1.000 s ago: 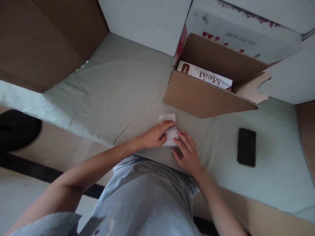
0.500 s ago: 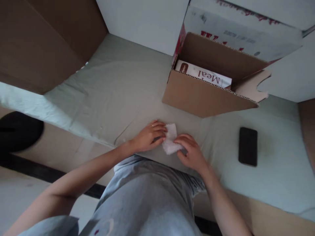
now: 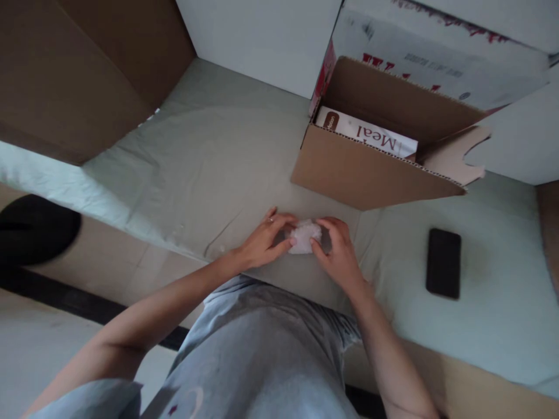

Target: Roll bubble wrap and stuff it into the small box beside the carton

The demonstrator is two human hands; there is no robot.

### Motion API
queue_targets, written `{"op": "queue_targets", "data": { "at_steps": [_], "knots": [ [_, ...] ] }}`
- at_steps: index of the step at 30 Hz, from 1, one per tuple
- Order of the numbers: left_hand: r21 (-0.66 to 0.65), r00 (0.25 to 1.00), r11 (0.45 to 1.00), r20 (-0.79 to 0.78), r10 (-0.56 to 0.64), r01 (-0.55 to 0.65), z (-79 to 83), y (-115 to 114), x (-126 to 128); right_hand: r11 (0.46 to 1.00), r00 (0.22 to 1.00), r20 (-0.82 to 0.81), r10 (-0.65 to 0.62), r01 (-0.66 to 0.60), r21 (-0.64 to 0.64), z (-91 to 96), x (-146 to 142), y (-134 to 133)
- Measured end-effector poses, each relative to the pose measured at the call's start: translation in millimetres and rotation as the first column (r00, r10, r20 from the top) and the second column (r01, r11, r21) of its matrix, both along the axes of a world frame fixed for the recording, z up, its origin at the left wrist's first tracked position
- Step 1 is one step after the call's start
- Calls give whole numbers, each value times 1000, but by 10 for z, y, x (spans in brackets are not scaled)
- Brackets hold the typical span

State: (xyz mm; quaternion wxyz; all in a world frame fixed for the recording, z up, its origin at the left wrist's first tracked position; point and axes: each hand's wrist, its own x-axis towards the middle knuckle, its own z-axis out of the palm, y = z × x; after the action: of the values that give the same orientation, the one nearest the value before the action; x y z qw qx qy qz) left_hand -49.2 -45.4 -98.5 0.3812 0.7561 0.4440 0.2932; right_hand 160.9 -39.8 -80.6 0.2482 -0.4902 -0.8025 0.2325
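A small folded white piece, soft and textured like tissue or thin wrap, lies on the pale green sheet near my body. My left hand pinches its left edge, thumb at the lower corner and fingers at the upper side. On the other side, my right hand grips the right edge between thumb and curled fingers. What the piece is made of, and whether anything is inside, I cannot tell.
Beyond my hands stands an open cardboard file box holding a white box marked "Meal". A dark phone lies at the right. At the far left rises a large brown box; a black round object is below the edge.
The white piece has been folded into a smaller, compact shape. My right hand has moved up slightly and now holds its right edge, while my left thumb has closed on the left.
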Motion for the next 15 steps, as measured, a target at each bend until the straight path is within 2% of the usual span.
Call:
{"op": "queue_targets", "data": {
  "at_steps": [7, 10, 15],
  "knots": [
    [43, 985, 988, -78, 152, -149, 5, 42, 129, 996, 1000, 2, -13, 13, 86, -42, -56, -44],
    [52, 981, 984, -89, 175, -171, 10, 57, 162, 992, 999, 15, 51, -53, 115, -79, -73, -103],
    [137, 973, 969, -76, 219, -208, 73, 43, 129, 989, 988, 93, 122, -129, 73, -141, -75, -135]
  ]
}}
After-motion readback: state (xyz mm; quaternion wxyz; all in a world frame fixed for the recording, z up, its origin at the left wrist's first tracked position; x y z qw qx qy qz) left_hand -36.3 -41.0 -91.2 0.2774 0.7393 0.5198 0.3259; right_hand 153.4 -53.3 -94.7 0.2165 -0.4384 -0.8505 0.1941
